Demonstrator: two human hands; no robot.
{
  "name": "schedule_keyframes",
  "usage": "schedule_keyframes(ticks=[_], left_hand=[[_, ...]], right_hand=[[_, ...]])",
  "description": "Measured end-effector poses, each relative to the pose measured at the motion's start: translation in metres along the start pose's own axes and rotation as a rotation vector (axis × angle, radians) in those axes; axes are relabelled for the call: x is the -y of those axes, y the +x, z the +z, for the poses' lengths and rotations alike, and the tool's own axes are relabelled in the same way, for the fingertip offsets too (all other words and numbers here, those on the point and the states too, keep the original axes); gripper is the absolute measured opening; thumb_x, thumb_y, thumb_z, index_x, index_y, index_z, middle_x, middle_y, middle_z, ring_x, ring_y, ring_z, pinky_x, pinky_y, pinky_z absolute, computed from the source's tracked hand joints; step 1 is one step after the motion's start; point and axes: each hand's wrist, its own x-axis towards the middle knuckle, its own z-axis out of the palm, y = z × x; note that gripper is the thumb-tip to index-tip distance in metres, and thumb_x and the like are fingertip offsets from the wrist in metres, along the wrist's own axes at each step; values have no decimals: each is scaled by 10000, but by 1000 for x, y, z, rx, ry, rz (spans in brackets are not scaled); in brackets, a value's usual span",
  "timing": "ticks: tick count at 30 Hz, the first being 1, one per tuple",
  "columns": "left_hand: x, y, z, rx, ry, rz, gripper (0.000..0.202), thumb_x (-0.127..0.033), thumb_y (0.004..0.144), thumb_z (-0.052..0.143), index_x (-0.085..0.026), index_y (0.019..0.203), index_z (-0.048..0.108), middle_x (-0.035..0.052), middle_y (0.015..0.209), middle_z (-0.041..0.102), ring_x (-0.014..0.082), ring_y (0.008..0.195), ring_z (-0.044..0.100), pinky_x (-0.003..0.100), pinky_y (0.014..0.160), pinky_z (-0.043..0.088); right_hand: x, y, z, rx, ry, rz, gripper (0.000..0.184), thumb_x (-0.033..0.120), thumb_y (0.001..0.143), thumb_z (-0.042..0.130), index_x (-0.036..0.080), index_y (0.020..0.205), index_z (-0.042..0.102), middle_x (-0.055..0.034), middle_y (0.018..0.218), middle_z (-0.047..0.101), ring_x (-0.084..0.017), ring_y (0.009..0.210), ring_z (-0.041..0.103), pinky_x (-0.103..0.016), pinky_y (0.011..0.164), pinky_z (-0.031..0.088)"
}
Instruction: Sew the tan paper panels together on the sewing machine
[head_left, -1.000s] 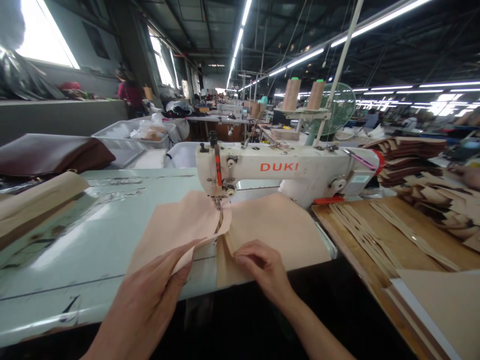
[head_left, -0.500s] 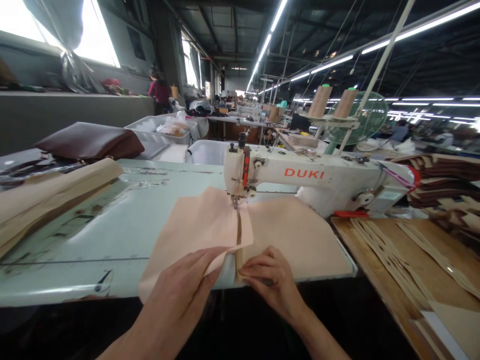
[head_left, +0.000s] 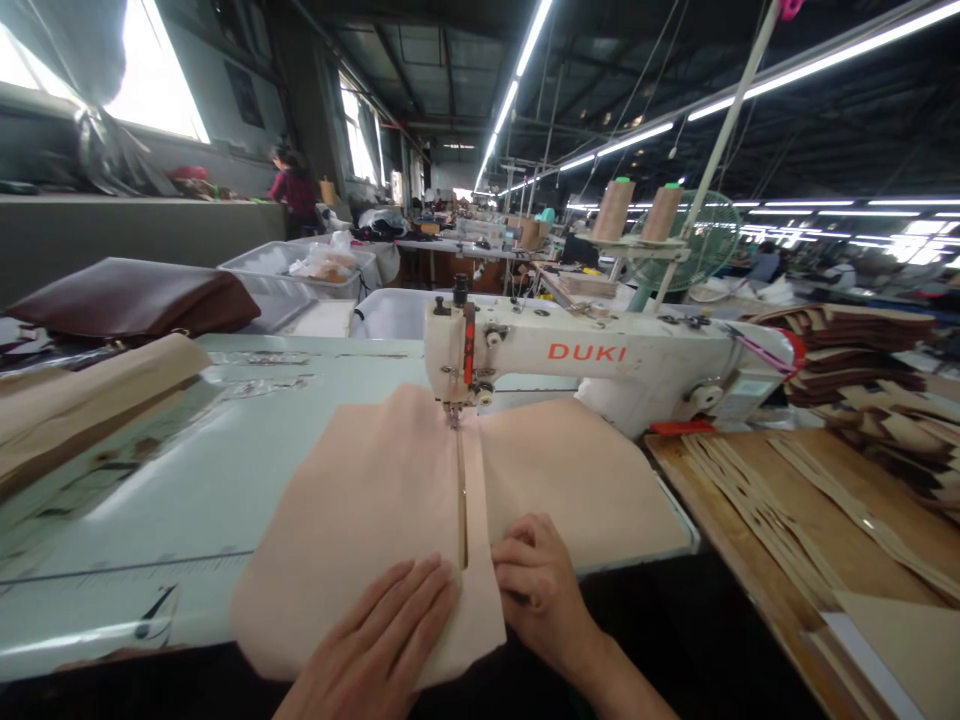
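A large beige panel (head_left: pixel 337 500) lies under the needle and presser foot (head_left: pixel 453 415) of a white sewing machine (head_left: pixel 540 350). It has a long narrow slot (head_left: pixel 462 510) running from the foot toward me, with a tan strip showing inside. My left hand (head_left: pixel 397 625) rests flat on the panel, left of the slot's near end, fingers stretched out. At the panel's right edge, my right hand (head_left: pixel 536 585) is closed with curled fingers, pinching that edge; its thumb tip is partly hidden. More beige material (head_left: pixel 570 480) spreads to the right of the slot.
A brown leather bag (head_left: pixel 135 300) and folded beige material (head_left: pixel 90 400) lie at left. On the right, a wooden board (head_left: pixel 735 500) carries thin beige strips, with stacked brown pieces (head_left: pixel 847 345) behind. Thread cones (head_left: pixel 615 210) stand above the machine. A person (head_left: pixel 295 195) is far back.
The raised near end of the panel has been laid down flat over the strip. My left hand went from gripping its folded edge to lying flat on top. My right hand moved slightly nearer me.
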Motion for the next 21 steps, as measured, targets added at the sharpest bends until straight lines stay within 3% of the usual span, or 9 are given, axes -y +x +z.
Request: schedule_keyframes(ticks=[3, 7, 12, 17, 21], left_hand=[[0, -4, 7, 40, 46, 36, 537, 26, 889, 367, -135, 1377, 525, 37, 1442, 544, 177, 1374, 439, 344, 1231, 149], [-1, -2, 10, 58, -4, 28, 514, -5, 932, 345, -180, 1376, 536, 9, 1448, 539, 159, 1380, 429, 324, 1231, 143], [-4, -1, 12, 15, -32, -24, 481, -15, 938, 332, -170, 1308, 598, 23, 1388, 596, 157, 1347, 471, 320, 1225, 164], [-7, -2, 14, 48, -46, -9, 546, 24, 915, 307, -189, 1339, 577, 11, 1418, 569, 149, 1363, 448, 321, 1220, 182], [-10, -2, 20, 16, -70, -59, 471, -38, 962, 333, -183, 1331, 587, 10, 1416, 571, 154, 1355, 455, 311, 1222, 183]], right_hand=[[-2, -2, 4, -36, -5, -12, 249, 182, 936, 626, 171, 690, 586, 8, 792, 692, -163, 793, 482, -353, 741, 346], [-4, -3, 5, -50, 2, -10, 275, 163, 936, 616, 160, 673, 533, 11, 802, 694, -160, 796, 488, -353, 745, 346], [-3, -1, 2, -15, 16, -15, 245, 134, 922, 616, 165, 694, 534, 11, 826, 699, -161, 796, 493, -355, 742, 345], [-2, 0, 1, -10, 22, -14, 227, 89, 896, 607, 167, 701, 522, 11, 832, 701, -164, 799, 493, -354, 739, 347], [2, 3, -6, 47, 45, 9, 161, 73, 865, 602, 184, 753, 569, 7, 869, 701, -173, 814, 497, -359, 756, 358]])
